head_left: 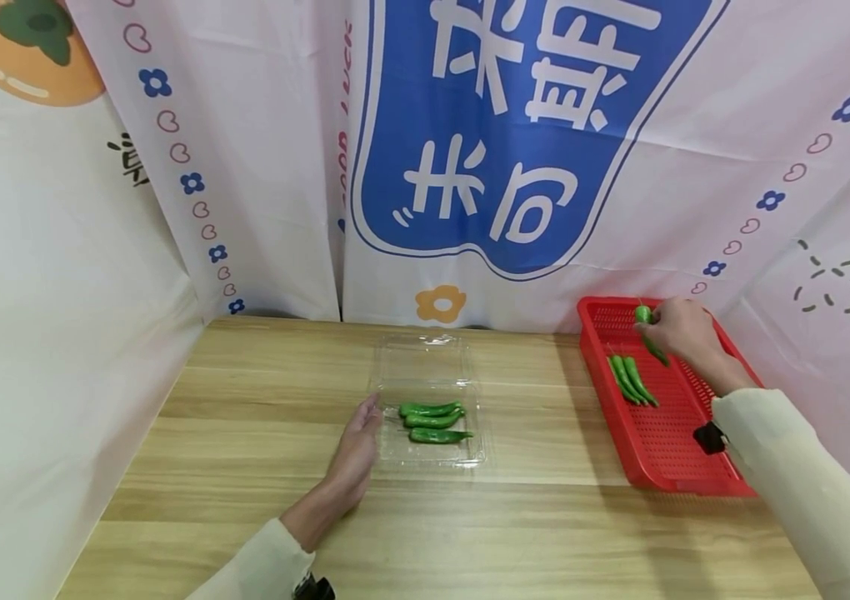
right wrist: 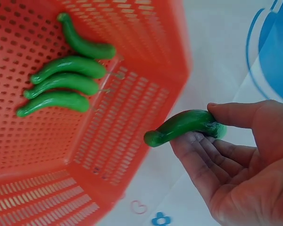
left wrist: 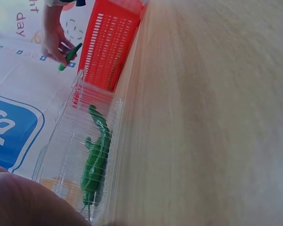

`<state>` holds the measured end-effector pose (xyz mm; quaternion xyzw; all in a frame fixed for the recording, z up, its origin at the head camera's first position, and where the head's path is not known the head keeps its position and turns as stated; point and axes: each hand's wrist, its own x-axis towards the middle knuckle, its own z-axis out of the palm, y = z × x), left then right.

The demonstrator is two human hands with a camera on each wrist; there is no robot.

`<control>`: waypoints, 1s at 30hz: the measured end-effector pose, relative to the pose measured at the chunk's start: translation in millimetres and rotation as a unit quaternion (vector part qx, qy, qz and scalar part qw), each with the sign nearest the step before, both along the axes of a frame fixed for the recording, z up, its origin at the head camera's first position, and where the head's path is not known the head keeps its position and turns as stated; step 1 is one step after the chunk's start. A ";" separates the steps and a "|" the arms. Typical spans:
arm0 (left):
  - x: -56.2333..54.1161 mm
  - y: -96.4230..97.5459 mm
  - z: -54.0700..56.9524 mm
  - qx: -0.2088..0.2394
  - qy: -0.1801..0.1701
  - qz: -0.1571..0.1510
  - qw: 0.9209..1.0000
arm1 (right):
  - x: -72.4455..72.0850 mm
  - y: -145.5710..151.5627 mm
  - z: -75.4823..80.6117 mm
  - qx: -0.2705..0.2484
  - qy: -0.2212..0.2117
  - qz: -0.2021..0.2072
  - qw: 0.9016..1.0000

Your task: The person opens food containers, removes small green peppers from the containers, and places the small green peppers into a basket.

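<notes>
My right hand (head_left: 683, 333) pinches a green chili pepper (right wrist: 186, 125) between thumb and fingers, over the far part of the red basket (head_left: 623, 450). Below it in the basket lie several more green peppers (right wrist: 61, 84), three side by side and one apart. In the head view, my left hand (head_left: 357, 446) rests along the left edge of a clear plastic clamshell box (head_left: 479, 457), its fingers fairly straight. The box's lid (head_left: 425, 362) is folded back toward the wall. Three green peppers (head_left: 436, 421) lie crosswise inside the box.
The box and the basket stand on a light wooden table (head_left: 245, 433), the basket at the right. A printed white cloth (head_left: 275, 167) with a blue sign hangs behind the table, and white cloth also closes off both sides.
</notes>
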<state>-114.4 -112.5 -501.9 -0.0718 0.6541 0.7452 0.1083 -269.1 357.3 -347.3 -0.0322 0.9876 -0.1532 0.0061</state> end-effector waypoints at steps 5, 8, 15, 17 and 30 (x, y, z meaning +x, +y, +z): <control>-0.2 0.0 -0.1 0.002 0.000 -0.001 1.000 | -7.0 12.5 -9.8 -0.004 -0.014 -0.011 1.000; -0.1 -0.1 0.0 0.003 0.000 -0.001 1.000 | -9.8 18.7 -15.7 -0.004 -0.021 -0.022 1.000; 0.5 0.1 1.1 0.002 0.001 -0.001 1.000 | -13.3 31.3 -29.9 -0.019 -0.056 -0.037 0.998; 0.8 0.1 1.2 0.001 0.002 -0.001 1.000 | -14.1 34.9 -34.2 -0.022 -0.067 -0.037 0.997; 1.0 -0.1 1.4 0.003 0.003 0.000 1.000 | -22.2 51.4 -63.5 -0.005 -0.112 -0.031 0.993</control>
